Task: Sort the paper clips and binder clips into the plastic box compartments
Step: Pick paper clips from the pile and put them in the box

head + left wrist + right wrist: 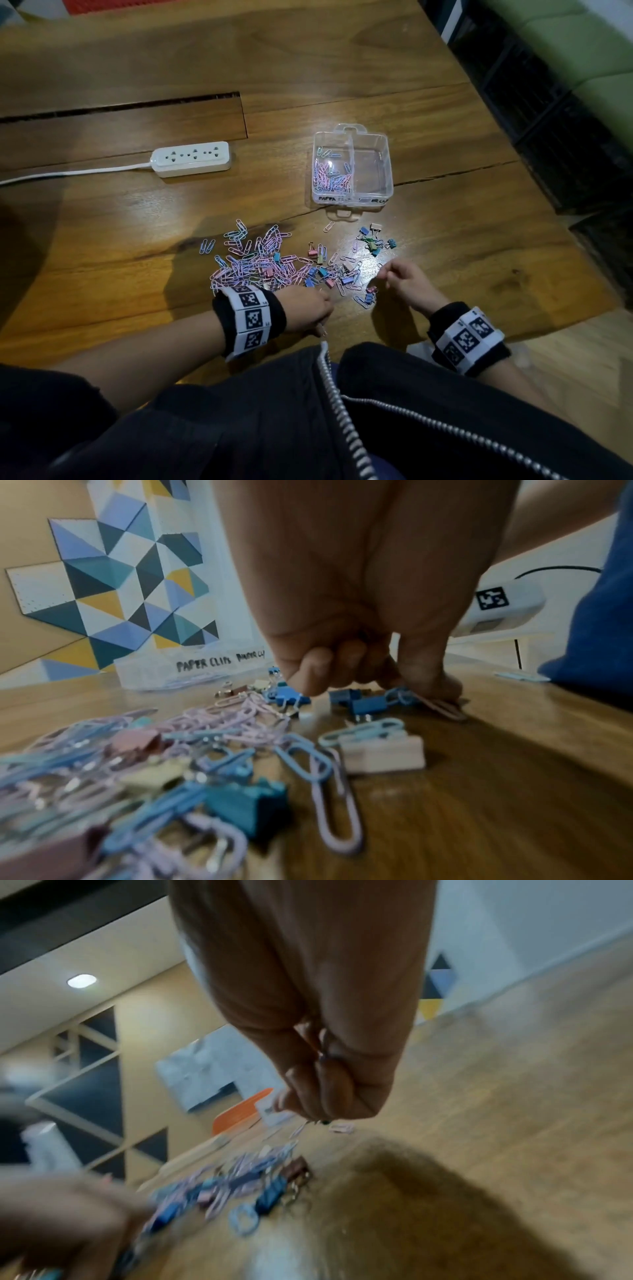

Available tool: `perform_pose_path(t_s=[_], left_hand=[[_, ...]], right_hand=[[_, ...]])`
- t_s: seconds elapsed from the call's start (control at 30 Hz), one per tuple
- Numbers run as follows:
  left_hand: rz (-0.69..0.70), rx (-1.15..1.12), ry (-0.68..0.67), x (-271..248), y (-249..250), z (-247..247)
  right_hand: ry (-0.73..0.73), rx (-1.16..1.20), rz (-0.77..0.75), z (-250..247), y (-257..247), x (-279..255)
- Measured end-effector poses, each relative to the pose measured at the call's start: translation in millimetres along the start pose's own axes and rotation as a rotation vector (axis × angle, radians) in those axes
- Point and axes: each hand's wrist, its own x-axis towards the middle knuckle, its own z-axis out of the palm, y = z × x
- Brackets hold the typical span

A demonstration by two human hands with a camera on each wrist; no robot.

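Observation:
A clear two-compartment plastic box (386, 161) stands on the table; its left compartment holds paper clips (330, 176), its right one looks bare. Its front labels (198, 664) read PAPER CLIPS and BINDER CLIPS. A mixed pile of pastel paper clips and binder clips (263, 265) lies in front of me. My left hand (317, 306) is at the pile's near edge, fingers curled, pinching a pink paper clip (443, 708) against the wood. My right hand (388, 275) hovers over the pile's right side, fingers curled round small clips (308, 1122) that dangle from the fist.
A small group of binder clips (373, 240) lies apart, just in front of the box. A white power strip (191, 158) with its cord sits at the left. A slot (120, 106) cuts the wooden table behind it. The table edge runs along the right.

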Motion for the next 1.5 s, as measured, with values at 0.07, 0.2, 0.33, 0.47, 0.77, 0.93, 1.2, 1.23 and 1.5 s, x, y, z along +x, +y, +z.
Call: perform_pose_path(t_s=[0.07, 0.2, 0.33, 0.47, 0.77, 0.93, 1.2, 1.23, 1.5], left_hand=[[-0.029, -0.080, 0.045, 0.0, -2.3, -4.9], [-0.120, -0.518, 0.219, 0.2, -14.8, -20.2], [-0.186, -0.967, 0.306, 1.3, -27.7, -33.4], [-0.246, -1.205, 0.317, 2.1, -32.7, -40.9], [-0.408, -1.717, 0.341, 18.4, -27.5, -47.2], [-0.435, -1.106, 0.357, 27.6, -21.9, -46.1], [-0.437, -0.244, 0.374, 29.8, -14.2, -36.8], [-0.438, -0.219, 0.384, 30.9, -13.7, -34.9], [-0.384, -0.241, 0.378, 32.0, -7.0, -28.1]], right_hand=[[0.011, -0.127, -0.068, 9.6, 1.8, -2.1], [0.074, -0.427, -0.131, 16.9, 1.8, -7.8], [0.067, -0.497, -0.135, 18.3, 0.2, -6.5], [0.189, -0.394, -0.168, 14.0, -4.9, 0.5], [0.140, -0.700, -0.266, 26.9, -6.0, -1.6], [0.122, -0.863, -0.339, 25.8, -6.6, 4.2], [0.066, -1.009, -0.408, 29.9, -8.4, 2.8], [0.052, -0.983, -0.406, 31.2, -8.9, 2.8], [0.181, -0.086, -0.209, 15.6, -16.1, 9.1]])
